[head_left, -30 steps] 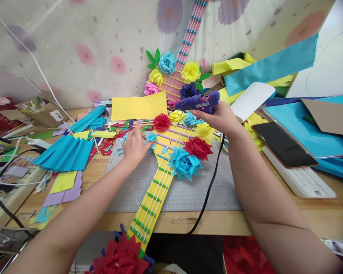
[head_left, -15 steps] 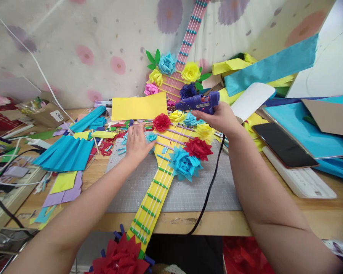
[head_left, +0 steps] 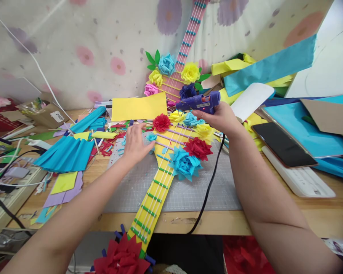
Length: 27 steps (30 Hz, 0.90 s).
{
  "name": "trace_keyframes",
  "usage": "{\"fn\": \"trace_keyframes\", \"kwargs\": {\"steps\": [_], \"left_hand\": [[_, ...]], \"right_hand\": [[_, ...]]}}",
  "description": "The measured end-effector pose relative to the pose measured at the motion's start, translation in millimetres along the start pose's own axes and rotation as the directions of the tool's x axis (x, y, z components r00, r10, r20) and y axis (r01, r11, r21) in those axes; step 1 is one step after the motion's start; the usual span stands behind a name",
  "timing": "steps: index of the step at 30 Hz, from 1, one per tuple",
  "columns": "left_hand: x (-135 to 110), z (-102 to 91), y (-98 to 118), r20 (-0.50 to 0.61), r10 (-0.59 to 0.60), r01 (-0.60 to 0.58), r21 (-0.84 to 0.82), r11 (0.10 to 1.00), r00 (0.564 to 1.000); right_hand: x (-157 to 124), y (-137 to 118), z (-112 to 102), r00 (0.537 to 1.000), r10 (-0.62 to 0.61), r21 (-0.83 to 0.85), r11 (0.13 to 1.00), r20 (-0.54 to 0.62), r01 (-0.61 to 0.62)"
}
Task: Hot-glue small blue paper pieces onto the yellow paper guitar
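A yellow paper guitar (head_left: 156,190) with white strings and green and purple bars lies across a grey cutting mat (head_left: 205,194). Paper flowers adorn its body, among them a red flower (head_left: 198,148) and a large blue flower (head_left: 185,163). At the body's left edge is a small light-blue flower (head_left: 151,137). My left hand (head_left: 135,142) is beside it, thumb and fingers apart, thumb just below the petals; its fingertips are partly hidden. My right hand (head_left: 221,118) grips a blue glue gun (head_left: 200,102) above the guitar's far right side, nozzle pointing left.
Behind stands a pink paper guitar (head_left: 185,49) and a yellow sheet (head_left: 138,107). Blue crepe paper (head_left: 65,154) and scraps cover the left side. To the right are a phone (head_left: 282,144) and a white device (head_left: 303,177). The gun's black cord (head_left: 210,190) hangs over the table edge.
My left thumb and fingers have spread slightly apart, showing more of the small light-blue flower. My right hand and the glue gun have hardly moved.
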<state>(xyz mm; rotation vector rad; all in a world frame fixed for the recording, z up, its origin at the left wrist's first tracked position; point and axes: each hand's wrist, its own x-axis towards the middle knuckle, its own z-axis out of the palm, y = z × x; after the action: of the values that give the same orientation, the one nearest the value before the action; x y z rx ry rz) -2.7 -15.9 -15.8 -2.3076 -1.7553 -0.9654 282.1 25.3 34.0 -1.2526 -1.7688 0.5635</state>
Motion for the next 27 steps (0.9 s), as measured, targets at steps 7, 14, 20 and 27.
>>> {"fn": "trace_keyframes", "kwargs": {"steps": [7, 14, 20, 27], "left_hand": [[-13, -21.3, -21, -0.048, -0.213, 0.208, -0.094, 0.974, 0.976], [-25, 1.4, -41, 0.175, -0.408, 0.441, -0.238, 0.866, 0.896], [-30, 14.5, -45, 0.204, -0.310, 0.360, -0.297, 0.884, 0.929], [-32, 2.0, -56, 0.179, -0.255, 0.282, -0.150, 0.948, 0.950]], "right_hand": [[-1, -4, -1, 1.000, 0.011, -0.012, 1.000, 0.029, -0.011], [-3, -8, -6, 0.975, 0.036, -0.036, 0.999, 0.217, -0.029], [-1, -4, -3, 0.967, 0.042, -0.071, 0.997, 0.253, -0.025], [-2, -1, -1, 0.957, 0.002, -0.066, 0.998, 0.290, 0.018]]}}
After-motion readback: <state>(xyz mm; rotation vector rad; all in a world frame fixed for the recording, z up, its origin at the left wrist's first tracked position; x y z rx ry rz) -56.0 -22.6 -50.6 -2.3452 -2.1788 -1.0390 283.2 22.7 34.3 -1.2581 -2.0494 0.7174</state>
